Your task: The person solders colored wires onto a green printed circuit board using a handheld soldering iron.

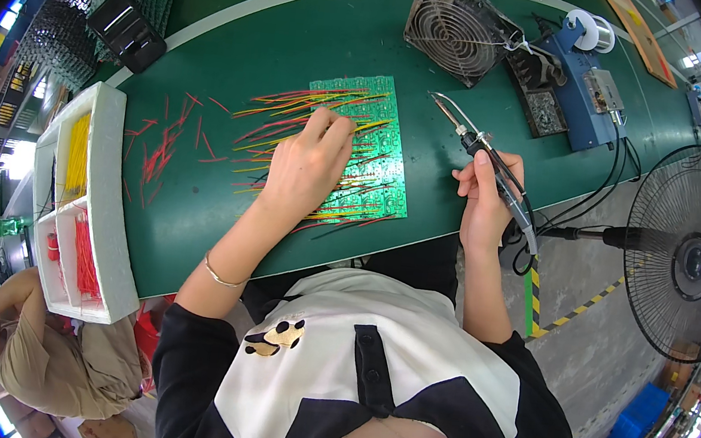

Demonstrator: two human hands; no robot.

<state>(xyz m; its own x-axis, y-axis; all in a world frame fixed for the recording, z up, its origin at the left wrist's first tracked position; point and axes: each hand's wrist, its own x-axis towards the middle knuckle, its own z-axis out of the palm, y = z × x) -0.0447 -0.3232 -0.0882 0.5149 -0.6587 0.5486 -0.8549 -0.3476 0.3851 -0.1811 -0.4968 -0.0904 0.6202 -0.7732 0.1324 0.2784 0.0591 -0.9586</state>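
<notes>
A green circuit board panel [393, 168] lies on the bench in front of me, with rows of red, yellow and black wires [281, 106] reaching leftward from it. Over the panel's left part is my left hand [312, 161], its fingers bent and pinched together; what they grip is hidden. Right of the panel, my right hand [492, 192] is wrapped round a soldering iron [502, 183] with a thin curved metal tube beside its tip. The tip points up and left, above the bench and apart from the board.
Loose red wires [159, 150] lie scattered at left, beside a white foam box [103, 191] of yellow and red wires. A small fan [458, 31] and a blue soldering unit [577, 89] with a solder spool [592, 32] stand at back right. A pedestal fan [692, 256] is at right; another person [67, 351] sits lower left.
</notes>
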